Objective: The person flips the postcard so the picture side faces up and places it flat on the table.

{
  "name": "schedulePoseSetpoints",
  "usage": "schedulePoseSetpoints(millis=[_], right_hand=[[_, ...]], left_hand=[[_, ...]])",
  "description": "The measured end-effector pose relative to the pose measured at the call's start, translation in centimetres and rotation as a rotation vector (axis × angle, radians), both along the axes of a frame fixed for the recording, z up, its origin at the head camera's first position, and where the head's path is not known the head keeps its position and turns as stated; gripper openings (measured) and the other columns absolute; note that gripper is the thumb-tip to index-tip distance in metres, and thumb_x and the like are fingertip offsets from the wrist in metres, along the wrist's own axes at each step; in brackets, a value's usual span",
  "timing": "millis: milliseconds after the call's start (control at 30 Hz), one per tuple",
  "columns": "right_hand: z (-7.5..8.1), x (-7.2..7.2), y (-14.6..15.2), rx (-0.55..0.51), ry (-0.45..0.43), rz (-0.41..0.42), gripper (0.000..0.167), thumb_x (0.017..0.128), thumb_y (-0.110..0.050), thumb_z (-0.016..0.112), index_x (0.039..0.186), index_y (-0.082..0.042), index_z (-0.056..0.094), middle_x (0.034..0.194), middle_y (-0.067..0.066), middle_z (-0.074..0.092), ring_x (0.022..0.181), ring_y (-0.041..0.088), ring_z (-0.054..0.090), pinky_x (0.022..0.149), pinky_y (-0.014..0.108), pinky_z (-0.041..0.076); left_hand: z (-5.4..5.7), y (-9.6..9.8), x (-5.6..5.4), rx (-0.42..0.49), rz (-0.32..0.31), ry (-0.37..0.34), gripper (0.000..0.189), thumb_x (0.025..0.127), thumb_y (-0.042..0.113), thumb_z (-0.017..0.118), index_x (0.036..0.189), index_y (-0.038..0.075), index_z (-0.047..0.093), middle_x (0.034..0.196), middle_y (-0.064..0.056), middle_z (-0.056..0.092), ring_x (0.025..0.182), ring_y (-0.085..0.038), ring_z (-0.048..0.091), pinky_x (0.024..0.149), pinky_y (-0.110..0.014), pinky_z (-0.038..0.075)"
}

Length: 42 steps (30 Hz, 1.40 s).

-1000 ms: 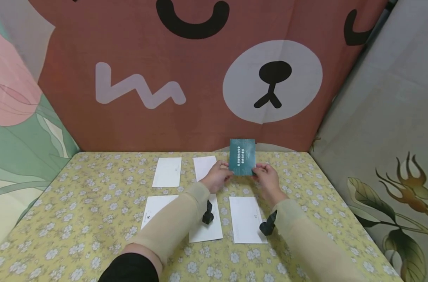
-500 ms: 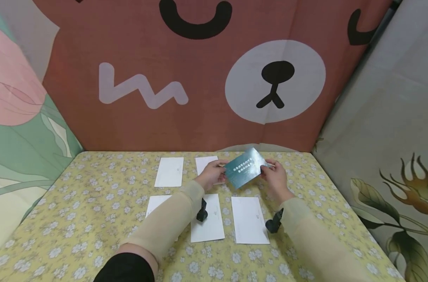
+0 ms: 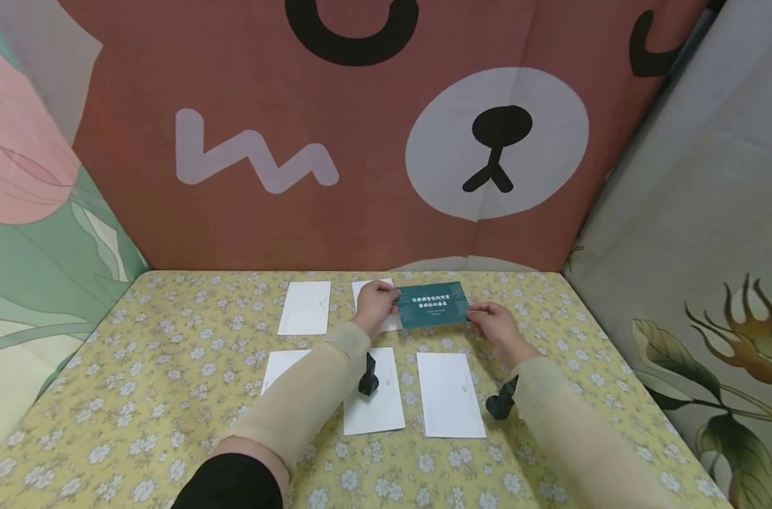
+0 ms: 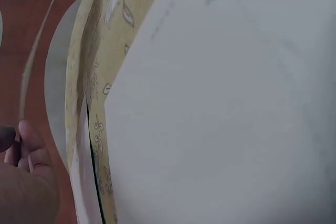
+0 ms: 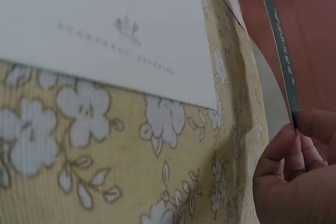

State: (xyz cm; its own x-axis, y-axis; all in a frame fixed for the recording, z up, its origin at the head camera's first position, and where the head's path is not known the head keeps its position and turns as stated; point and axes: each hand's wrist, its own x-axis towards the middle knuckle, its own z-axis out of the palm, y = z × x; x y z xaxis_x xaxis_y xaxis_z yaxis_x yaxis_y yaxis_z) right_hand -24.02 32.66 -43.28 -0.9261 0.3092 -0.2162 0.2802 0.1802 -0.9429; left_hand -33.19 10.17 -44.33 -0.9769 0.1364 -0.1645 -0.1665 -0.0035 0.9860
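A teal postcard (image 3: 433,305) with white printed characters is held up above the far part of the table, its long side running left to right. My left hand (image 3: 375,305) pinches its left edge between thumb and fingers. At the opposite edge, my right hand (image 3: 497,326) pinches the lower right corner. Both wrist views show the card nearly edge-on, with the left hand (image 4: 29,182) and the right hand (image 5: 299,174) gripping its ends. Behind the left hand lies a white card (image 3: 392,323), partly covered by hand and postcard.
More white cards lie on the yellow floral tablecloth (image 3: 170,396): one far left (image 3: 305,308), one near right (image 3: 452,396), one near middle (image 3: 376,413) and one partly under the left sleeve (image 3: 283,365). A brown printed curtain (image 3: 360,226) stands behind the table.
The postcard has turned from upright, through a tilt, to lying lengthwise across. Both hands still hold it; the right hand has shifted slightly right and down.
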Motion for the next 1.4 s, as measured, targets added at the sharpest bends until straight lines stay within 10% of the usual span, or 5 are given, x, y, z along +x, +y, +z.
schedulePoseSetpoints(millis=[233, 533, 733, 1033, 1400], right_hand=[[0.0, -0.2, 0.2, -0.003, -0.034, -0.035, 0.036, 0.110, -0.016, 0.053, 0.140, 0.002, 0.054, 0.114, 0.011, 0.062, 0.095, 0.019, 0.060, 0.078, 0.032, 0.051], [-0.5, -0.6, 1.0, 0.038, -0.049, -0.072, 0.032, 0.110, -0.015, 0.051, 0.136, 0.003, 0.056, 0.114, 0.014, 0.062, 0.089, 0.018, 0.058, 0.074, 0.030, 0.050], [-0.4, -1.3, 1.0, 0.032, -0.058, -0.196, 0.031, 0.110, -0.015, 0.050, 0.135, 0.001, 0.057, 0.127, 0.017, 0.059, 0.105, 0.022, 0.059, 0.084, 0.034, 0.053], [-0.8, -1.3, 1.2, 0.147, -0.099, -0.151, 0.031, 0.109, -0.013, 0.049, 0.133, 0.005, 0.057, 0.128, 0.023, 0.059, 0.111, 0.030, 0.060, 0.094, 0.043, 0.053], [-1.1, -2.0, 2.4, 0.536, -0.146, 0.020, 0.024, 0.106, -0.017, 0.054, 0.115, 0.004, 0.063, 0.107, 0.020, 0.065, 0.090, 0.030, 0.060, 0.073, 0.042, 0.052]], left_hand=[[0.3, 0.4, 0.4, -0.030, -0.056, -0.018, 0.047, 0.102, 0.004, 0.060, 0.149, 0.001, 0.052, 0.118, -0.018, 0.069, 0.096, -0.024, 0.070, 0.084, -0.035, 0.058], [0.9, 0.4, 0.2, -0.048, -0.161, -0.053, 0.056, 0.104, 0.001, 0.053, 0.158, 0.003, 0.039, 0.079, -0.005, 0.055, 0.060, -0.010, 0.049, 0.070, -0.032, 0.053], [1.1, 1.0, 0.1, -0.074, -0.232, -0.050, 0.044, 0.106, 0.008, 0.053, 0.147, -0.006, 0.049, 0.102, -0.009, 0.062, 0.080, -0.013, 0.058, 0.081, -0.031, 0.055], [1.1, 1.4, 0.8, -0.138, -0.355, -0.083, 0.033, 0.107, 0.016, 0.051, 0.129, -0.007, 0.057, 0.063, 0.001, 0.041, 0.062, -0.017, 0.040, 0.075, -0.036, 0.043], [1.8, 2.5, 1.1, -0.355, -0.399, -0.055, 0.045, 0.103, 0.021, 0.057, 0.141, -0.003, 0.057, 0.135, -0.015, 0.060, 0.109, -0.028, 0.058, 0.103, -0.045, 0.047]])
